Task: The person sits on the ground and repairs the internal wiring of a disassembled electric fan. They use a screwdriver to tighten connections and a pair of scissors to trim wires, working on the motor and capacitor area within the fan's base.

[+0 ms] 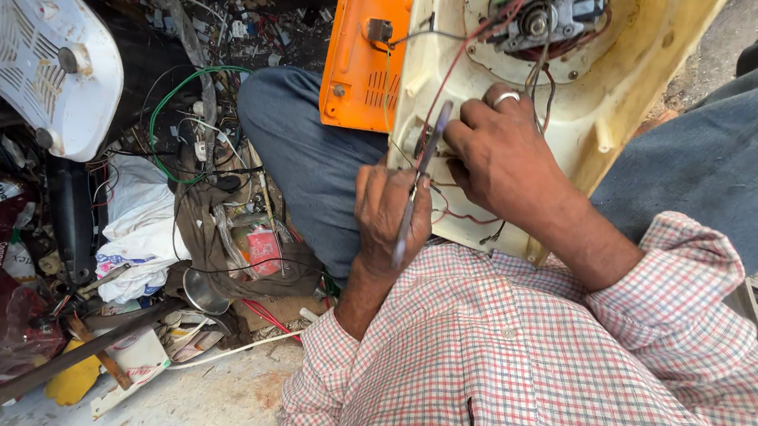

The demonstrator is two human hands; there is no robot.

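Amid a clutter of scrap wires and parts, a person's left hand (388, 216) is closed around a slim metal tool (418, 184) set against the cream plastic appliance housing (590, 103) propped on the lap, while the ringed right hand (499, 150) pinches wiring at its edge. Already opened, the housing bares its motor (552, 13) and red wires (466, 52); an orange panel (366, 47) stands beside it, and reassembly appears some way off.

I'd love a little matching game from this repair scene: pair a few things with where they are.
Things:
1. ring
2. long thin tool
3. motor
4. white vented cover

Places:
a. lying at far left among the clutter
b. in the left hand
c. on a finger of the right hand
d. inside the cream housing, top

Pairs: 1-c, 2-b, 3-d, 4-a
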